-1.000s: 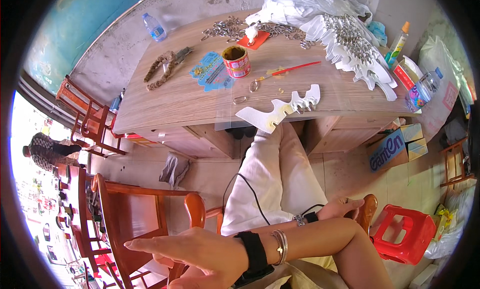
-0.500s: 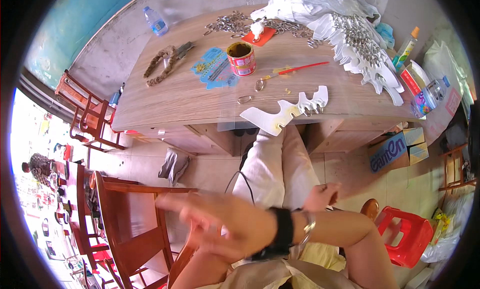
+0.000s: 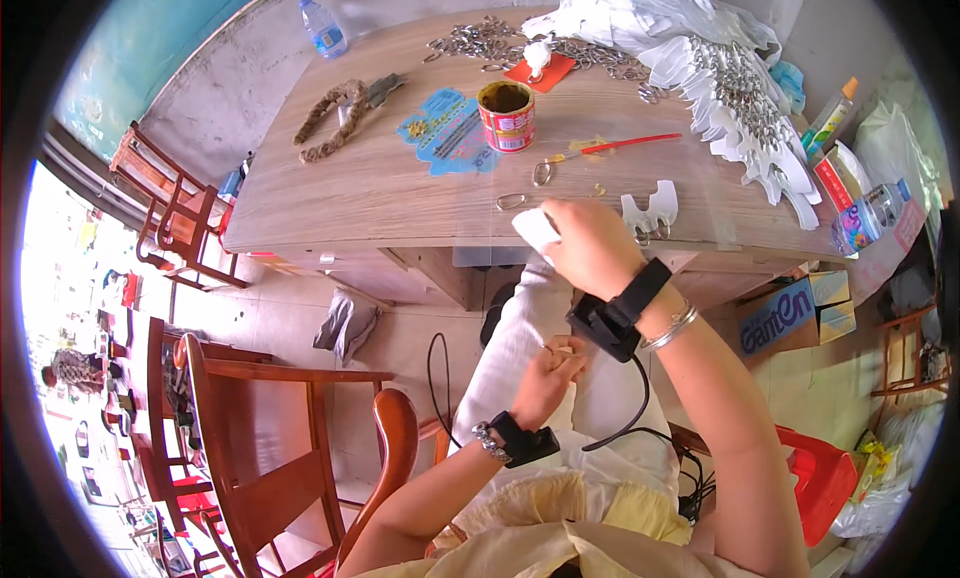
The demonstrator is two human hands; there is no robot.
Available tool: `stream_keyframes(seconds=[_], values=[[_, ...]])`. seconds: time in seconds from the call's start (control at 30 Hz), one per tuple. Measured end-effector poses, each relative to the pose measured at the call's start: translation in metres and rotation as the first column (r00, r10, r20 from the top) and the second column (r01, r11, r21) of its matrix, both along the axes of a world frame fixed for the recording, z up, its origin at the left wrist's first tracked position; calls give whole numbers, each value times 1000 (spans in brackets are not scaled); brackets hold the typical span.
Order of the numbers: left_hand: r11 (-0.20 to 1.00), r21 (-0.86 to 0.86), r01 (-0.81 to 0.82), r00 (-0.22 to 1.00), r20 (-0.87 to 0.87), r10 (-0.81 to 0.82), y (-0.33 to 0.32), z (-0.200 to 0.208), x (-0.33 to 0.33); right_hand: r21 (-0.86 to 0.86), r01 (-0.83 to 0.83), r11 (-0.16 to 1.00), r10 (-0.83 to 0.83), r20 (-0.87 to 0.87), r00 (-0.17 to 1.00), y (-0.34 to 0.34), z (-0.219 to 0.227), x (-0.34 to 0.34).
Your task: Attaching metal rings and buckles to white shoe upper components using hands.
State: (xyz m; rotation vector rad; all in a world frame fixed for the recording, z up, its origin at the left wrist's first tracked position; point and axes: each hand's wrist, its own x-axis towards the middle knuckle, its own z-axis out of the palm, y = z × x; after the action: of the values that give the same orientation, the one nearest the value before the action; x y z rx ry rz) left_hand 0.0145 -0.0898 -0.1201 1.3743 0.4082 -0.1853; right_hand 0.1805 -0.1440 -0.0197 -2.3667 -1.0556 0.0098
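My right hand (image 3: 590, 240), at the table's near edge, has its fingers closed on a white scalloped strip (image 3: 535, 228). The hand covers the middle of that strip. Small metal rings (image 3: 645, 236) hang along its right end. Over my lap is my left hand (image 3: 548, 383), its fingers curled together; whether anything is in them is hidden. Just beyond the strip lie two loose oval metal rings, the nearer one (image 3: 511, 202) close to my right hand. A red-handled brush (image 3: 630, 142) rests behind them, beside an open tin (image 3: 507, 123) with brown stuff inside.
White strips with metal rings (image 3: 735, 108) are heaped at the right, under a plastic bag. Metal rings (image 3: 485, 43) pile up at the back. A blue card (image 3: 445, 133), a fuzzy brown loop (image 3: 335, 118) and a bottle (image 3: 323, 30) lie leftward. A wooden chair (image 3: 270, 448) stands left.
My arms were crossed over my lap and are now apart. My right hand has swung forward to the white strip; my left hand has come back to the left.
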Motion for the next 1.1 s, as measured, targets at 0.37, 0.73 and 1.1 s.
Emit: stream_keyframes(seconds=[0.37,0.73,1.1], values=[[983,-178,-43,960,265,90,30,75,-31,839,446,313,247,-525,815,-62,100,-38],[653,-757,-35,826,345,445,-10,103,-7,418,908,-31,697,-642,320,-62,34,-123],[640,-614,-463,710,175,682,44,85,-5,423,820,385,429,-869,247,-66,-16,-128]])
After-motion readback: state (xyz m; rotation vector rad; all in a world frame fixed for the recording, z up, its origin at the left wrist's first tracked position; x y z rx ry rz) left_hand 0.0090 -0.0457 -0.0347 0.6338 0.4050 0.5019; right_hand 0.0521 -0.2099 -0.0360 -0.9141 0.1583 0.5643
